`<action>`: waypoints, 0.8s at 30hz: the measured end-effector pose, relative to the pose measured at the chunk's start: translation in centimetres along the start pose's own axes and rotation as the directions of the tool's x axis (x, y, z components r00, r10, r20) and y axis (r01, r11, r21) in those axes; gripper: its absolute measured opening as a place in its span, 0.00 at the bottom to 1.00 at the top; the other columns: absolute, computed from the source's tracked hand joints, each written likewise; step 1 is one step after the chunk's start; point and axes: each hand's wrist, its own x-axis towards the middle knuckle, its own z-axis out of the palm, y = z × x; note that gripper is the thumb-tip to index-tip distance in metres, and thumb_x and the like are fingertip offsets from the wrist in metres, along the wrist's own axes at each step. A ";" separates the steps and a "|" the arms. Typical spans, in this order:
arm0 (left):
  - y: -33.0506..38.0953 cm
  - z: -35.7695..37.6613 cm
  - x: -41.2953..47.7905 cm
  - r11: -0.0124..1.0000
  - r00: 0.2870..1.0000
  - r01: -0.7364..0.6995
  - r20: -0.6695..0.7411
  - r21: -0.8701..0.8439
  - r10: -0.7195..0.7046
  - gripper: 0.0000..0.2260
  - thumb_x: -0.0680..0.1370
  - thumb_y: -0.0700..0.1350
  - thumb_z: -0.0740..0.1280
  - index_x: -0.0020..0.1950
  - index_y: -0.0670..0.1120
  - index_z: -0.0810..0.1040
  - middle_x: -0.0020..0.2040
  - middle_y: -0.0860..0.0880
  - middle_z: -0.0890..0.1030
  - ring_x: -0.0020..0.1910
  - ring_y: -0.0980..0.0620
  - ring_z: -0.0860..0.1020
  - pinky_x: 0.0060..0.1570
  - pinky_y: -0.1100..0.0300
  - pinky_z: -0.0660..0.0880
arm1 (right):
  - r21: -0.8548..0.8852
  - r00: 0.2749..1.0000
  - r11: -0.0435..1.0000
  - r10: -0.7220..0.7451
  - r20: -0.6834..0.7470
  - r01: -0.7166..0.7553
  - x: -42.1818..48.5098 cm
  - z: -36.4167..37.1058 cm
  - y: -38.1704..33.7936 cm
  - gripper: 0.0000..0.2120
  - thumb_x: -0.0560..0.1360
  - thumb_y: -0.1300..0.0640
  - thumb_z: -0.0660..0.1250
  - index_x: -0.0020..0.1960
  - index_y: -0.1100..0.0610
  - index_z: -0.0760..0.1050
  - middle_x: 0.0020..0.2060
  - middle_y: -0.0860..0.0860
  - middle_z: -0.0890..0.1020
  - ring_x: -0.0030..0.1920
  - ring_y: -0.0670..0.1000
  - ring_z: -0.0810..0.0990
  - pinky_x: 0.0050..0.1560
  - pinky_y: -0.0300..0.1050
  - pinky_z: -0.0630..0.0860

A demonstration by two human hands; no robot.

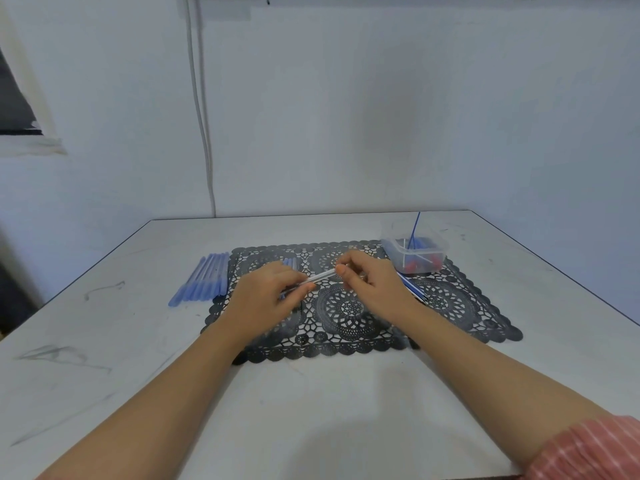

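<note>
Pen barrel (pixel 320 276) in pinch of left hand (pixel 265 297) and right hand (pixel 372 282); tub (pixel 392 251) with red bits (pixel 412 267), 1 refill (pixel 415 228)

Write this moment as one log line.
left hand: grips clear plastic pen tube | right hand: pinches its far end | beneath: black lace placemat | aside: pale blue plastic pens

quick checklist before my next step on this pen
1. Pen barrel held at both ends, left hand and right hand: ok.
2. Refill seated inside the barrel: cannot tell, too blurred.
3. Spare refills lying on the placemat by the right hand: ok.
4. Plastic container upright, likely within reach: ok.
5. Row of pens lying side by side left of the placemat: ok.
</note>
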 end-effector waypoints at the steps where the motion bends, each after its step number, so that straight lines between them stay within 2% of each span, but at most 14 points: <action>1: 0.0 0.0 0.0 1.000 1.000 -0.011 0.001 0.000 0.011 0.17 0.76 0.57 0.60 0.46 0.49 0.83 0.34 0.56 0.78 0.33 0.59 0.73 0.31 0.59 0.74 | -0.013 1.000 1.000 -0.029 -0.002 0.028 0.0 0.0 0.0 0.09 0.78 0.50 0.60 0.40 0.47 0.72 0.29 0.45 0.75 0.30 0.45 0.73 0.34 0.42 0.70; 3: 0.0 0.0 0.0 1.000 1.000 -0.029 -0.004 -0.002 0.029 0.16 0.77 0.57 0.60 0.45 0.48 0.83 0.33 0.56 0.78 0.33 0.59 0.73 0.32 0.59 0.75 | -0.028 0.998 0.998 -0.062 -0.028 0.061 0.0 0.0 -0.1 0.14 0.78 0.47 0.58 0.34 0.45 0.68 0.26 0.44 0.71 0.28 0.42 0.68 0.31 0.41 0.67; 5: 0.2 0.0 0.0 0.999 0.999 -0.043 -0.012 -0.003 0.043 0.16 0.77 0.56 0.60 0.45 0.48 0.83 0.33 0.56 0.78 0.32 0.59 0.73 0.31 0.59 0.74 | -0.017 0.997 0.998 -0.061 -0.045 0.060 0.1 0.0 -0.1 0.15 0.77 0.44 0.56 0.33 0.45 0.68 0.25 0.45 0.71 0.27 0.44 0.69 0.31 0.43 0.66; 7: 0.3 0.0 0.0 0.999 0.999 -0.036 -0.017 -0.015 0.036 0.16 0.77 0.56 0.60 0.45 0.48 0.83 0.32 0.56 0.77 0.32 0.59 0.72 0.30 0.59 0.74 | -0.016 0.998 0.998 -0.063 -0.024 0.063 0.0 0.0 0.0 0.13 0.77 0.43 0.55 0.40 0.47 0.71 0.28 0.50 0.75 0.29 0.52 0.73 0.32 0.49 0.70; 9: 0.3 -0.1 0.0 0.999 1.000 -0.021 -0.019 -0.029 0.020 0.16 0.77 0.57 0.60 0.45 0.48 0.83 0.32 0.56 0.77 0.32 0.59 0.72 0.30 0.59 0.73 | -0.035 0.996 0.996 -0.084 0.012 0.085 0.0 0.1 0.3 0.10 0.78 0.46 0.56 0.45 0.49 0.72 0.31 0.52 0.77 0.31 0.55 0.75 0.33 0.52 0.73; 12: 0.2 -0.2 0.0 0.999 0.999 -0.044 -0.028 -0.022 0.044 0.16 0.76 0.57 0.61 0.45 0.47 0.83 0.33 0.56 0.77 0.32 0.59 0.72 0.31 0.63 0.72 | -0.036 0.995 0.995 -0.094 0.022 0.094 -0.1 -0.1 0.4 0.10 0.79 0.49 0.58 0.39 0.47 0.70 0.27 0.46 0.73 0.28 0.45 0.70 0.31 0.47 0.70; 15: 0.2 -0.2 0.2 0.996 0.995 -0.084 -0.053 0.005 0.084 0.17 0.77 0.56 0.61 0.44 0.46 0.83 0.32 0.55 0.77 0.33 0.60 0.70 0.32 0.66 0.70 | 0.006 0.999 0.999 -0.051 0.014 0.050 0.0 -0.2 0.1 0.15 0.79 0.51 0.59 0.33 0.45 0.67 0.25 0.44 0.70 0.27 0.42 0.67 0.31 0.41 0.67; 19: -0.2 0.0 0.3 0.987 0.986 -0.141 -0.073 0.073 0.147 0.17 0.77 0.55 0.61 0.45 0.44 0.83 0.34 0.53 0.78 0.35 0.57 0.71 0.30 0.62 0.71 | 0.061 1.000 0.998 0.020 0.010 -0.021 -0.1 0.0 -0.5 0.17 0.79 0.53 0.59 0.31 0.53 0.69 0.25 0.51 0.72 0.27 0.47 0.69 0.32 0.45 0.69; 21: -0.4 0.1 0.3 0.984 0.985 -0.141 -0.088 0.105 0.151 0.16 0.76 0.55 0.62 0.46 0.44 0.84 0.35 0.53 0.78 0.36 0.58 0.70 0.32 0.66 0.69 | 0.099 0.997 0.992 0.079 0.010 -0.080 -0.1 0.1 -0.7 0.18 0.79 0.52 0.59 0.31 0.57 0.70 0.25 0.53 0.72 0.27 0.49 0.70 0.33 0.49 0.72; 24: -0.6 -0.2 0.3 0.986 0.986 -0.115 -0.109 0.121 0.128 0.15 0.76 0.56 0.63 0.47 0.47 0.84 0.36 0.54 0.78 0.38 0.61 0.68 0.36 0.73 0.61 | 0.157 0.990 0.977 0.144 0.008 -0.144 0.0 0.3 -0.8 0.20 0.79 0.52 0.59 0.29 0.52 0.68 0.23 0.51 0.70 0.27 0.50 0.70 0.36 0.54 0.74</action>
